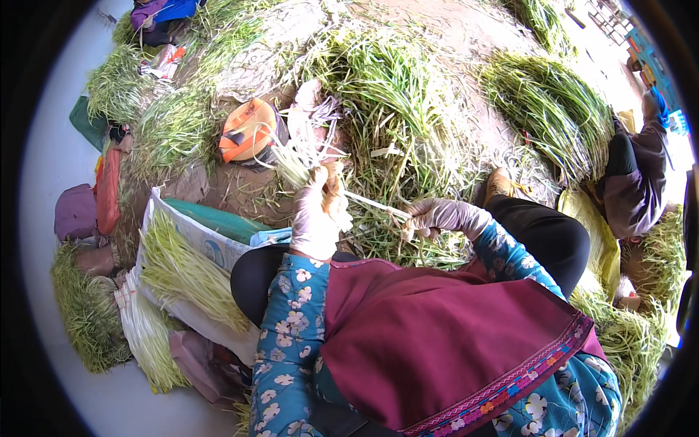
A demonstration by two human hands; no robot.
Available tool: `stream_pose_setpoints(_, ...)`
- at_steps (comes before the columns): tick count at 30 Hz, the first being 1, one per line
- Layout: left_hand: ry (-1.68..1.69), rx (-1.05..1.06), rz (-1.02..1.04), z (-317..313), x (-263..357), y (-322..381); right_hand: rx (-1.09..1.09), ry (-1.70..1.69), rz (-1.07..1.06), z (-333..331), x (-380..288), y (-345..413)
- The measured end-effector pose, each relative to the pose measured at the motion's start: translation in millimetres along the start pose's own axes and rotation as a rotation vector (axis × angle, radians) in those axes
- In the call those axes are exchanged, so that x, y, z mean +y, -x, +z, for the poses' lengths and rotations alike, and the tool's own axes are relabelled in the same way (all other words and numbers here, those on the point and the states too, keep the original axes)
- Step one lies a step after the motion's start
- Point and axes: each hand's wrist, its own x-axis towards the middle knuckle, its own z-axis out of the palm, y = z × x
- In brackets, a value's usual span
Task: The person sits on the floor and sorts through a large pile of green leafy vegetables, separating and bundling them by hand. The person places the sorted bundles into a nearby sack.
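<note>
My gloved left hand (pixel 317 221) is raised before my lap and shut on a small bunch of pale, leafy stalks (pixel 292 164), whose thin ends fan out up and to the left. My gloved right hand (pixel 450 217), a little to the right, pinches one end of a white stalk (pixel 377 205). That stalk stretches between my two hands. Just beyond them lies a large heap of green leafy stalks (pixel 390 87). Loose leaf trimmings (pixel 382 240) cover the ground under my hands.
Left of my knee, pale stalks (pixel 191 267) lie on a white printed sack (pixel 188 226). A rounded orange-and-black fabric item (pixel 248 134) sits ahead. Another green heap (pixel 546 109) lies right, near a seated person (pixel 639 180). A second person (pixel 158 22) is far left.
</note>
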Motion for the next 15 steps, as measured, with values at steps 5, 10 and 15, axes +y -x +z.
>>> stream_pose_setpoints(5, 0.122, -0.047, 0.165, -6.9, 18.5, 1.3, 0.056, -0.035, 0.017, -18.1, 36.3, -0.4)
stream_pose_setpoints(10, 0.125, -0.001, 0.216, -18.7, 18.9, -4.8, 0.146, 0.388, 0.271, -39.3, 75.0, -8.8)
stream_pose_setpoints(15, 0.036, 0.002, 0.261, -19.8, 24.7, -1.9, 0.11, 1.368, 0.167, -39.8, 64.4, -8.6)
